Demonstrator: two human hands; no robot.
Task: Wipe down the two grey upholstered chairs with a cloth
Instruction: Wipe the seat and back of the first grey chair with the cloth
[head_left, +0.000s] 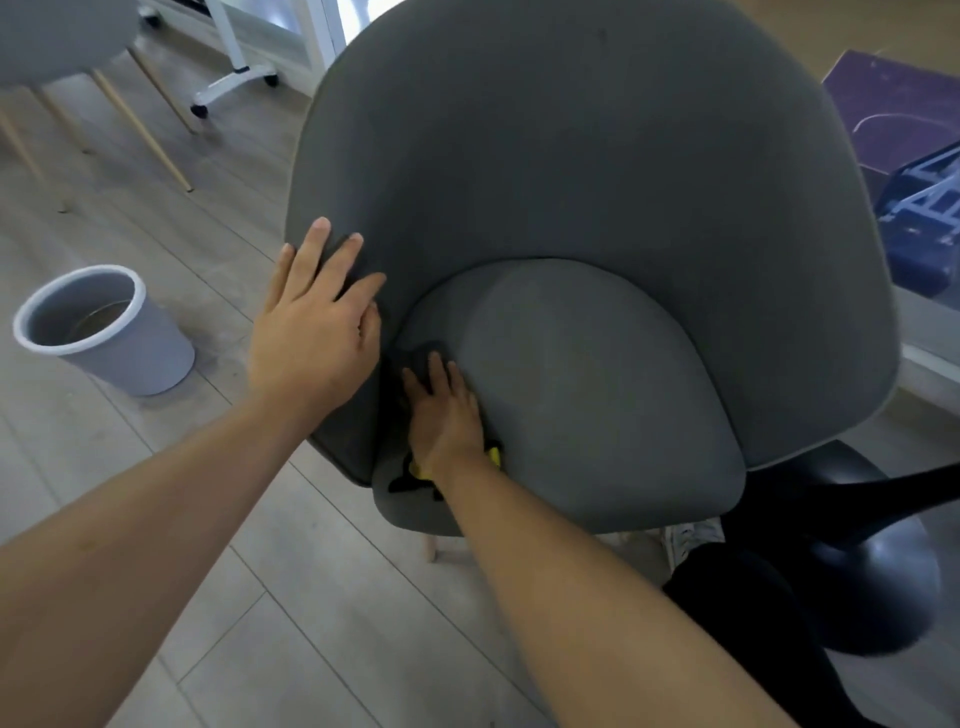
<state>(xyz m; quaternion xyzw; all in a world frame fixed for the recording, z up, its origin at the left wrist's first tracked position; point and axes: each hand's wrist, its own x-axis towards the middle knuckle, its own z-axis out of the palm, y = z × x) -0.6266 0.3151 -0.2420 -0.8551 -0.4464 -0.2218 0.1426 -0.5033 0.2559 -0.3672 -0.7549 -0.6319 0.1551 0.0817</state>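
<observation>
A large grey upholstered chair with a curved wraparound back fills the middle of the head view, seen from above, standing on a pale wood-plank floor. The left hand lies flat on the chair's left side wing, fingers spread wide and straight, holding nothing. The right hand presses down with fairly straight fingers on a dark cloth with a yellow edge, which sits on the left part of the rounded grey seat cushion, close against the crease where the cushion meets the side wing; bits of the cloth show beyond the fingertips and beside the wrist. A second grey upholstered chair on slim wooden legs stands well apart at the top left. A round grey waste bin with a white rim stands on the floor to the left of the near chair. A white frame on black castors is behind, a blue plastic crate is at the right edge, and a black stool base is at the lower right.
</observation>
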